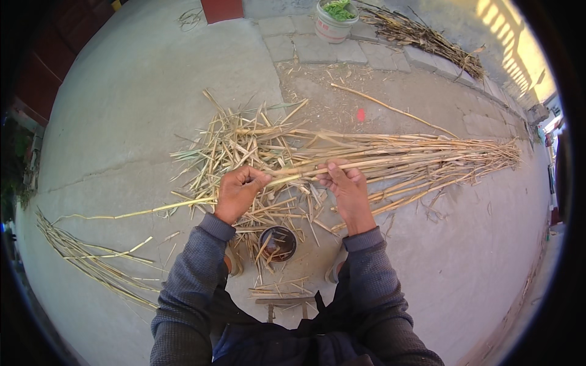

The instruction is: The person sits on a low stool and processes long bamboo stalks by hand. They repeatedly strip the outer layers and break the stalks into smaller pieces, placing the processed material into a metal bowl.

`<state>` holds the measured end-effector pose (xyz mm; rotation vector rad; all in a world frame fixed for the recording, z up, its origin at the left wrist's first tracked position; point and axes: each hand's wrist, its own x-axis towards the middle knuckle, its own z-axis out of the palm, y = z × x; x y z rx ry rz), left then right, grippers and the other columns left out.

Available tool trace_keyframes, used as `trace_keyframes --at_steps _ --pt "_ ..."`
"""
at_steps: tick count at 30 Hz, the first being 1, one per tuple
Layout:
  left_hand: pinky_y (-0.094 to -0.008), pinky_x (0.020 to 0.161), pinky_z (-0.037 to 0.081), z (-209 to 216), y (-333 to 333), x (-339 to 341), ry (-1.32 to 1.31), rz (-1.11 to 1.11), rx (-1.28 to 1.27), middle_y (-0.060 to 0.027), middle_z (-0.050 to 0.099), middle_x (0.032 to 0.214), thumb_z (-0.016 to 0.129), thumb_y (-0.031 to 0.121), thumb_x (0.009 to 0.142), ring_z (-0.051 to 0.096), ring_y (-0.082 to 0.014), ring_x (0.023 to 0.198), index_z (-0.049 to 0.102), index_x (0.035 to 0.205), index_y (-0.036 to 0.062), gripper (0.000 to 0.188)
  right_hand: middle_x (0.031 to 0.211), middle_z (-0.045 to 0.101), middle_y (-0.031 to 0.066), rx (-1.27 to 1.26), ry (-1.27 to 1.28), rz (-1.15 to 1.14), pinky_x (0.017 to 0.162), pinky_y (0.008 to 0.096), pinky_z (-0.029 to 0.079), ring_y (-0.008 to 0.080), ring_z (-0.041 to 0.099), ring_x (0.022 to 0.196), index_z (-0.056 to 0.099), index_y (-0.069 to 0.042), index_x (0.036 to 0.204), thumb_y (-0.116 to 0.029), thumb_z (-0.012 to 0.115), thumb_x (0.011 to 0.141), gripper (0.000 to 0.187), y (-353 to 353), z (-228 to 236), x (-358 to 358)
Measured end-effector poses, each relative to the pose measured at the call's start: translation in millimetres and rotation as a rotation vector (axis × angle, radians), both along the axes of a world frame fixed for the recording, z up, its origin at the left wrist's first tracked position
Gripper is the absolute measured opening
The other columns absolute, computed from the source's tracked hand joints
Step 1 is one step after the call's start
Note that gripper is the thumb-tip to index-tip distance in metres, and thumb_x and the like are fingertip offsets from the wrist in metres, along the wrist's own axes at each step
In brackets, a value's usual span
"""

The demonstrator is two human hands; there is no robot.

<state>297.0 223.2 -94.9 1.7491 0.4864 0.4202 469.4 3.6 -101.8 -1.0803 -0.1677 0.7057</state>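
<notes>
A long pale yellow stalk [155, 210] runs across in front of me, its thin end trailing far to the left. My left hand [239, 194] is closed around it, thumb and forefinger pinched together. A short way to the right, my right hand [349, 192] pinches along the same line. Beyond and under my hands lies a long bundle of dry stalks [427, 154], narrowing toward the right. To its left spreads a loose heap of short stalk pieces and husks [241, 137]. Some stalks in the bundle overlap the held one near my right fingers.
A dark round bowl [292, 249] holding stalk bits stands between my feet. A thin stalk pile [101, 262] lies at the left on the concrete floor [116, 128]. A white bucket with green leaves [332, 30] and a brown stalk bundle [421, 38] are at the back.
</notes>
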Motion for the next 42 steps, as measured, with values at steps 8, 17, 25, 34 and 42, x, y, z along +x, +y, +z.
trace_keyframes --at_steps 8,17,25,34,42 --pt "-0.0232 0.066 0.047 29 87 -36 -0.277 0.264 -0.456 -0.0001 0.07 0.086 0.071 0.022 0.104 0.056 -0.0057 0.068 0.067 0.098 0.0049 0.018 0.108 0.075 0.0144 -0.094 -0.024 -0.035 0.08 0.0316 0.061 0.0196 0.074 0.09 0.069 -0.002 0.115 -0.013 0.067 0.104 0.015 -6 2 6" --pt "-0.038 0.08 0.053 -2 86 -46 0.18 -0.023 0.404 -0.0102 0.073 0.087 0.083 0.03 0.089 0.069 -0.0225 0.087 0.073 0.107 0.0015 0.035 0.103 0.074 0.0136 -0.094 -0.006 -0.085 0.076 0.0312 0.061 0.02 0.073 0.086 0.066 0.001 0.117 -0.016 0.068 0.104 0.022 0 -5 9" --pt "-0.0365 0.074 0.054 -12 65 -35 0.104 -0.174 0.359 -0.0105 0.074 0.084 0.084 0.027 0.088 0.069 -0.0207 0.076 0.077 0.099 0.0004 0.03 0.095 0.074 0.0111 -0.169 -0.035 -0.21 0.07 0.0305 0.062 0.0197 0.074 0.08 0.067 0.0 0.111 -0.025 0.077 0.099 0.029 4 1 7" --pt "-0.0297 0.072 0.053 -25 80 -37 0.23 0.041 0.29 -0.0045 0.073 0.085 0.074 0.019 0.098 0.066 -0.0111 0.078 0.075 0.1 -0.0003 0.019 0.088 0.073 0.0079 -0.234 -0.079 -0.237 0.065 0.0286 0.061 0.0186 0.074 0.075 0.066 -0.002 0.103 -0.027 0.08 0.097 0.029 5 5 7" --pt "-0.0335 0.083 0.055 -25 71 -28 0.02 -0.012 0.435 -0.0064 0.075 0.092 0.082 0.024 0.091 0.07 -0.0201 0.086 0.072 0.097 0.0024 0.025 0.086 0.072 0.0071 -0.226 -0.074 -0.24 0.066 0.0288 0.061 0.0183 0.074 0.075 0.065 -0.003 0.103 -0.028 0.08 0.097 0.029 6 5 6"
